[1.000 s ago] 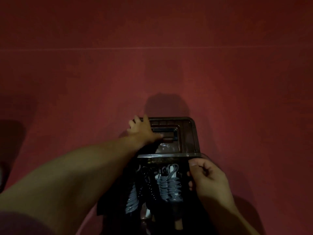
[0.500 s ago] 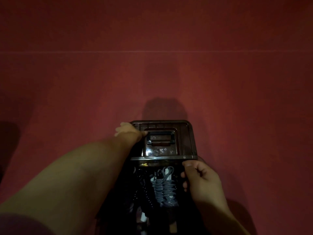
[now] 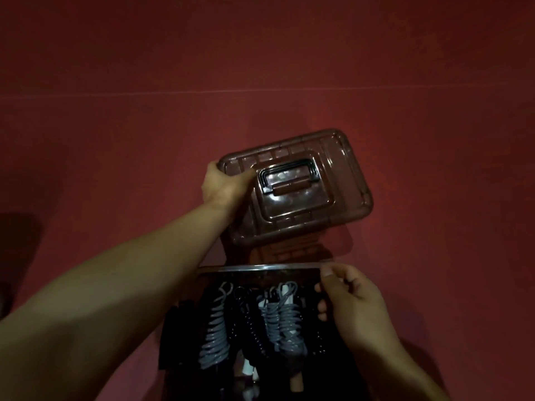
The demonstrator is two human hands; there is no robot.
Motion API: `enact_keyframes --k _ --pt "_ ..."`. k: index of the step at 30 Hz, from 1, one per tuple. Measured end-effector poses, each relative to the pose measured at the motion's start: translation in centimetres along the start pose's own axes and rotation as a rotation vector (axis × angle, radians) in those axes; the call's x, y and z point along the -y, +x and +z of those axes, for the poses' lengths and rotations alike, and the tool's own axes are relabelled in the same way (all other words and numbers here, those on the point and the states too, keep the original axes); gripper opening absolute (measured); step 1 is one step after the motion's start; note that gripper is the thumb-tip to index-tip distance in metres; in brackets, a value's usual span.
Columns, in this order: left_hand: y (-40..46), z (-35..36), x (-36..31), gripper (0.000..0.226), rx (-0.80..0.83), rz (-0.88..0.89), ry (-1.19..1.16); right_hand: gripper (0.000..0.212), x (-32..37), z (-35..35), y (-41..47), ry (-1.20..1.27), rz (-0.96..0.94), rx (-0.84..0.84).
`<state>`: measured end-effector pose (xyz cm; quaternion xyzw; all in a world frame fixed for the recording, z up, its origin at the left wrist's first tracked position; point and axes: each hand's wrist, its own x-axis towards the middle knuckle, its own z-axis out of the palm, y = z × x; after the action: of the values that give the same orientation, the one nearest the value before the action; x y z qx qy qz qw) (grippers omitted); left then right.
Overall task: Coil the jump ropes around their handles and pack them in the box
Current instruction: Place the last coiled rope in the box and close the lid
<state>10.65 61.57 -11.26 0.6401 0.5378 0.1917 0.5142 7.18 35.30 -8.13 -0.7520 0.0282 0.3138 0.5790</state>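
Lid (image 3: 304,198) held above the packed box (image 3: 260,268).
Light, stiff, slick plastic is judged; left hand (image 3: 223,183) pinches its edge, right hand (image 3: 347,302) pinches the box rim over coiled jump ropes (image 3: 285,322).

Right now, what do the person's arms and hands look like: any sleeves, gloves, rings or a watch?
Both forearms are bare up to the frame edge, with no sleeve in view. The left hand and right hand wear no gloves, and no ring, watch or bracelet shows on fingers or wrists. The light is dim, so fine marks cannot be told.
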Motion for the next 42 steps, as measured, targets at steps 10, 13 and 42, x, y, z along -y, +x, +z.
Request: enact_keyframes --k 10,13,42 --pt "-5.9 -8.9 -0.6 0.045 0.219 -0.049 0.015 0.097 2.2 -1.4 -1.2 -0.022 -0.152 -0.101" --pt "-8.2 -9.8 1.4 0.051 0.231 -0.028 0.049 0.095 1.9 -1.7 -1.2 -0.121 -0.143 -0.134" --pt "-17.4 -14.0 14.4 0.06 0.026 0.204 0.303 0.056 -5.4 -1.7 -4.5 -1.011 -0.146 -0.382"
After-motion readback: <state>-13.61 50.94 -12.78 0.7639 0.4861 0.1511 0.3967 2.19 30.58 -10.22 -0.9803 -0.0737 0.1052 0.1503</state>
